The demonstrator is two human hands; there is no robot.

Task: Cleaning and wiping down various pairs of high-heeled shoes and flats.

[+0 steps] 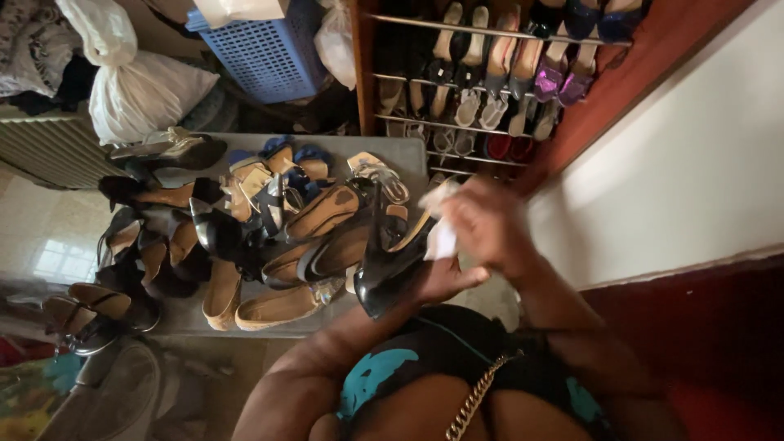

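The left hand (pixel 445 278) grips a glossy black shoe (pixel 392 273) from beneath, toe pointing down and away from the palm. The right hand (pixel 486 224), blurred, is closed on a white cloth (pixel 441 237) pressed to the shoe just above that grip. To wipe well, the person should hold the shoe steady and stroke outward from the grip toward the toe, turning it to reach each side. Beyond the toe, a pile of shoes (pixel 245 237) covers the grey table (pixel 408 151).

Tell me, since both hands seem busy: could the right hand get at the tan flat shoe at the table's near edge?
Probably not yet: the right hand holds a white cloth, though nothing covers the tan shoe.
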